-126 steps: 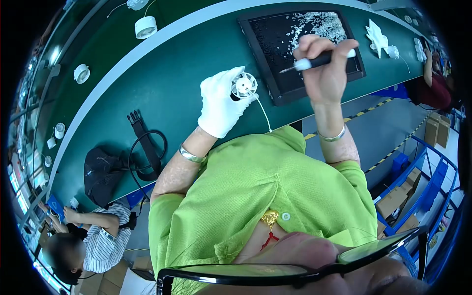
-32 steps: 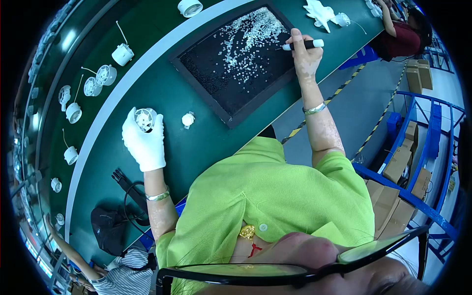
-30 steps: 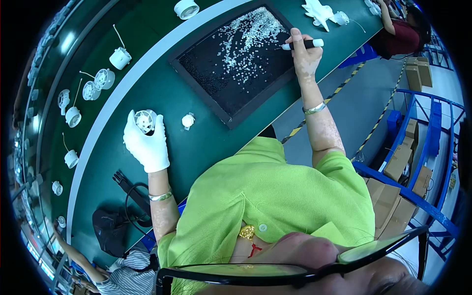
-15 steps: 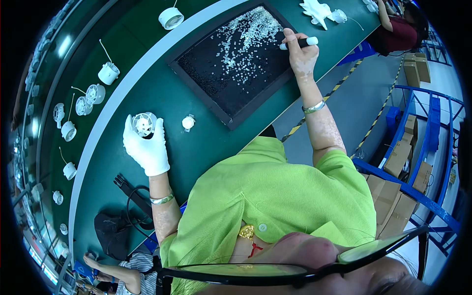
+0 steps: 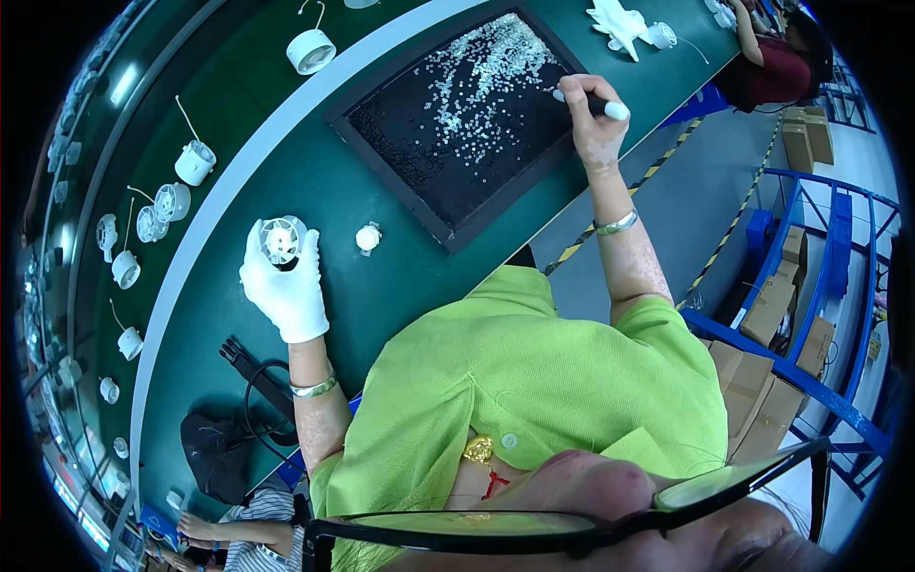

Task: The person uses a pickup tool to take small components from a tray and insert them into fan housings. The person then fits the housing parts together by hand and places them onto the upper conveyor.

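My left hand (image 5: 286, 291), in a white glove, has its fingers wrapped around a round white plastic housing (image 5: 283, 240) with fan-like vanes inside, held just above the green tabletop. Beside it on the table lies a small round white part (image 5: 368, 238). Bare and closed, my right hand (image 5: 597, 129) grips a black pen-like tool with a white end (image 5: 617, 112) over the right edge of a black tray (image 5: 386, 181). Many tiny clear pieces (image 5: 496, 57) are scattered in the tray, with tiny dark pieces at its left side. The tool's tip is too small to make out.
White housings with wires (image 5: 195, 162) sit on a green conveyor beyond the pale curved rail (image 5: 205, 205). A white glove (image 5: 620, 27) lies past the tray. A black cap (image 5: 214, 458) and cable are at lower left. Co-workers sit at both ends.
My right hand has shifted slightly down and right with the pen-like tool, which now tilts differently. Housings on the conveyor have moved toward the lower left. My left hand has barely moved.
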Available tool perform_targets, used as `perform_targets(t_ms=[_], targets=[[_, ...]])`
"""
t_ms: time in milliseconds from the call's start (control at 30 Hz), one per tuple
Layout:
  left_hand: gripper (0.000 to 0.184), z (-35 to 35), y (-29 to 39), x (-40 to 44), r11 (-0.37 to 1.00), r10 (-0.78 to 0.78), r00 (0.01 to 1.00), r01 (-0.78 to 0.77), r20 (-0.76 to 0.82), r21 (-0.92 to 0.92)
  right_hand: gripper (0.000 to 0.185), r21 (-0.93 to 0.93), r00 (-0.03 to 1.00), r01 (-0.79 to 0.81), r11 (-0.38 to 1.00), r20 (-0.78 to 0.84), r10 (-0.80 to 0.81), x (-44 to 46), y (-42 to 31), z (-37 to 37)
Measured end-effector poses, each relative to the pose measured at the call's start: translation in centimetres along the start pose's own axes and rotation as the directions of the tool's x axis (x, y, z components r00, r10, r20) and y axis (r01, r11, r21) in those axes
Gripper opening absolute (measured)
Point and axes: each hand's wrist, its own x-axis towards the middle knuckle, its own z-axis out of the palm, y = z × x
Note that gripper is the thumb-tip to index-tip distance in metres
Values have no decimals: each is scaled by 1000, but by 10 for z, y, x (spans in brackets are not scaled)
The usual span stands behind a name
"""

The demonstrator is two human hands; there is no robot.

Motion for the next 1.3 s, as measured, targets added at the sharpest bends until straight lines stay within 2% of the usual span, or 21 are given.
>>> perform_targets(t_ms=[33, 67, 200, 400, 533, 567, 700, 900, 1033, 1067, 1200, 1233, 1300], targets=[[57, 0, -1, -1, 1000, 4, 1000, -4, -8, -7, 13, -18, 994, 97, 995, 46, -96, -2, -3, -3], [57, 0, -2, -1, 1000, 0, 1000, 0, -6, -6, 13, -18, 994, 95, 995, 51, -94, -4, -4, -5], [58, 1, -1, 0, 1000, 29, 999, -29, -22, -8, 4, -8, 941, 205, 979, 278, -195, -12, -5, -18], [58, -5, -4, 0, 1000, 25, 1000, -25, -18, -11, 5, -55, 901, 330, 942, 317, -297, -16, 5, -15], [59, -4, -2, 0, 1000, -3, 1000, 3, -9, -7, 9, 192, 988, 88, 977, 111, -111, -17, 8, -14], [59, -3, -2, -1, 1000, -2, 1000, 2, -7, -6, 9, 192, 988, 86, 978, 110, -109, -17, 8, -14], [61, -2, -4, -4, 980, -51, 998, 45, -26, -193, 15, 240, 956, -292, 926, 92, 277, -16, 1, -14], [65, -17, 16, -17, 958, 69, 997, -54, 44, -282, 20, 283, 958, -286, 915, 114, 264, -14, 6, -13], [67, -16, 26, -21, 935, 172, 978, -124, 118, -332, 20, 98, 931, -345, 934, 164, 327, -11, 8, -14], [67, -16, 28, -22, 936, 171, 978, -123, 120, -330, 20, 98, 930, -347, 933, 165, 329, -12, 8, -13], [66, -19, 33, -22, 938, 219, 951, -145, 216, -315, 24, 320, 932, -359, 877, 78, 353, -9, 3, -7], [66, -18, 35, -22, 941, 211, 955, -140, 211, -308, 24, 325, 933, -359, 875, 88, 350, -7, 4, -5], [65, -14, 39, -22, 929, 264, 935, -181, 236, -322, 32, 558, 909, -400, 727, 140, 393, -3, 9, -8]])
